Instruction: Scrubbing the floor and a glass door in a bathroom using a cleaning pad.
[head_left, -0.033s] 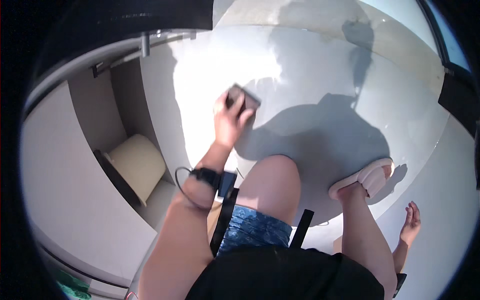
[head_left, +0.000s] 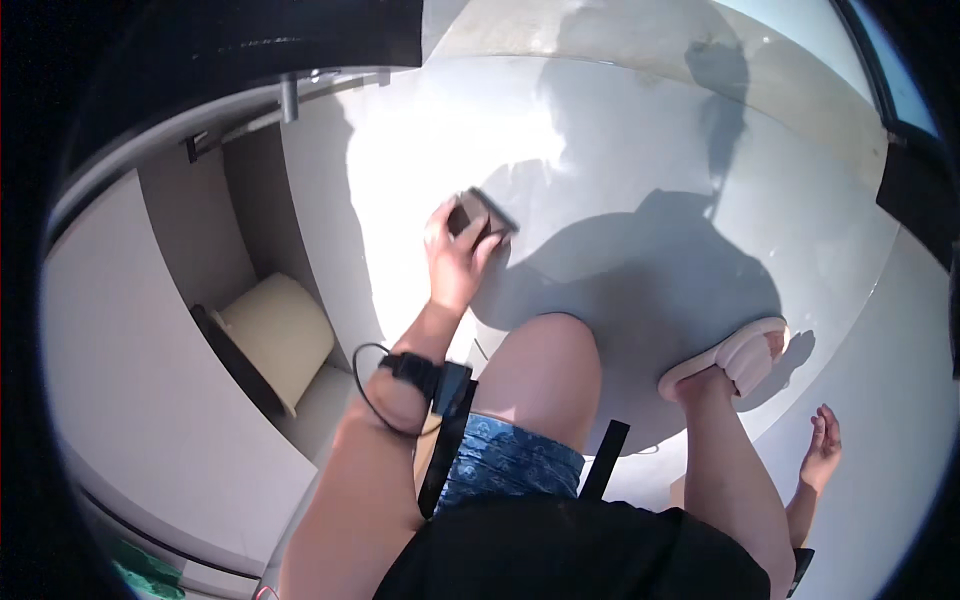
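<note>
My left hand (head_left: pixel 457 265) is closed round a small brown-grey block like a scouring sponge (head_left: pixel 489 209). The fingers lie over its near side and the thumb is against its edge. Beneath it is the pale, glossy floor (head_left: pixel 600 110), where a bright patch of light falls. Off to the right, beside my lower leg, my right hand (head_left: pixel 822 452) hangs with nothing in it, its fingers loosely stretched. A black device with a looped cable (head_left: pixel 430 380) is strapped to my left forearm.
At the left, a cream rounded container (head_left: pixel 275 335) with a dark rim lies tipped inside an open grey cabinet (head_left: pixel 200 220). My foot in a pale pink slipper (head_left: pixel 735 357) rests on the floor at the right. A metal post (head_left: pixel 289 100) stands at upper left.
My left hand has shifted slightly nearer to me with the block in it. My right hand and the slippered foot look unmoved.
</note>
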